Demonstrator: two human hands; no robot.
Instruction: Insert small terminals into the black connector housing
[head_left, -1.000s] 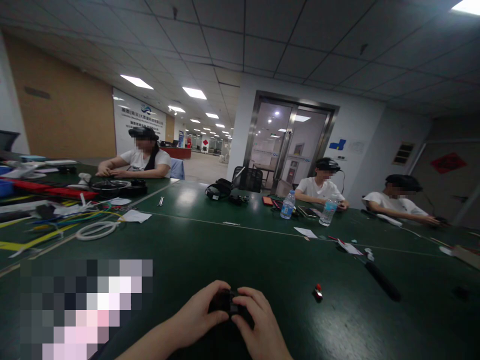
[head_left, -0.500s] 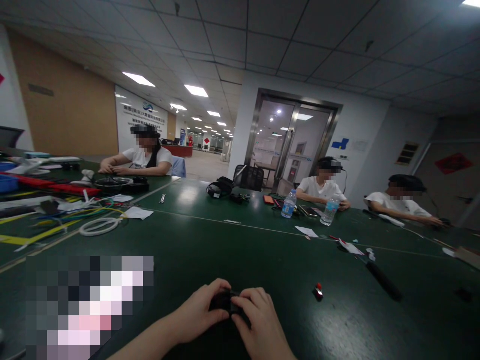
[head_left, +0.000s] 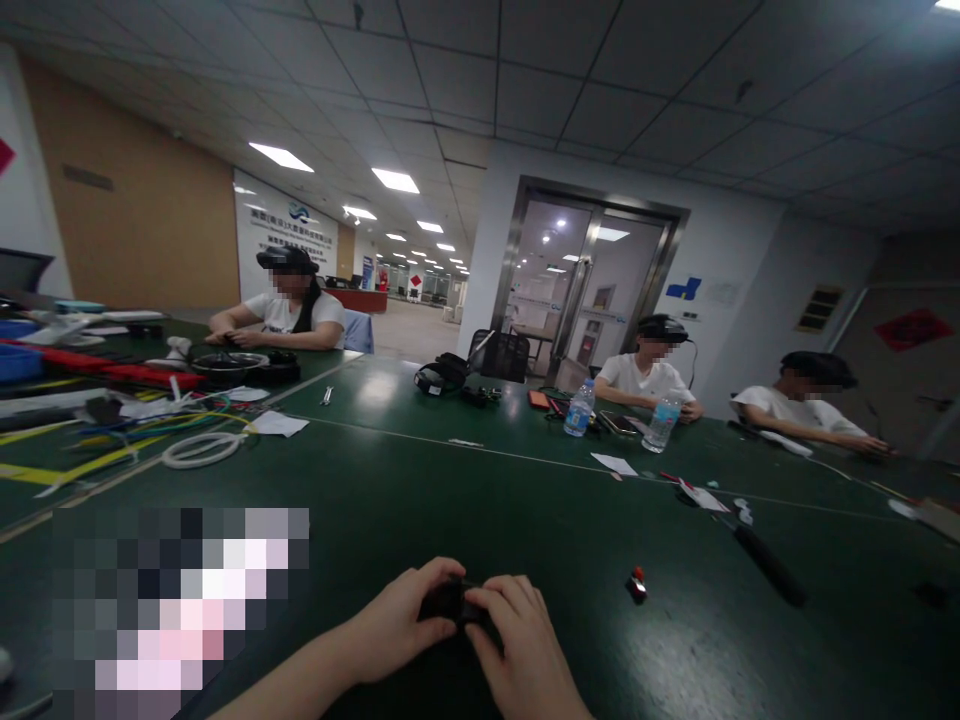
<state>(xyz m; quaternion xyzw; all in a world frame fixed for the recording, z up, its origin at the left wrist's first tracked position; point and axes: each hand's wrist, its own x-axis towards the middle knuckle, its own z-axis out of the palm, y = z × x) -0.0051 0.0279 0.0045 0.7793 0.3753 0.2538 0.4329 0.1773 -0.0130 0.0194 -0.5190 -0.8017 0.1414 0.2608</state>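
Note:
Low in the head view, my left hand (head_left: 401, 625) and my right hand (head_left: 517, 645) meet over a small black object (head_left: 448, 601) on the green table (head_left: 450, 500). Both hands have their fingers curled around it and pinch it from either side. Most of the black object is hidden by my fingers, so its shape is unclear. A small red and black part (head_left: 636, 583) lies on the table to the right of my right hand, untouched.
A black cylinder (head_left: 769, 565) lies further right. A white cable coil (head_left: 201, 449) and coloured wires sit at the left. Two water bottles (head_left: 577, 409), a black headset (head_left: 439, 378) and papers stand mid-table. Three people sit along the far side.
My hands stay closed on the black object in almost the same spot. The view has shifted slightly.

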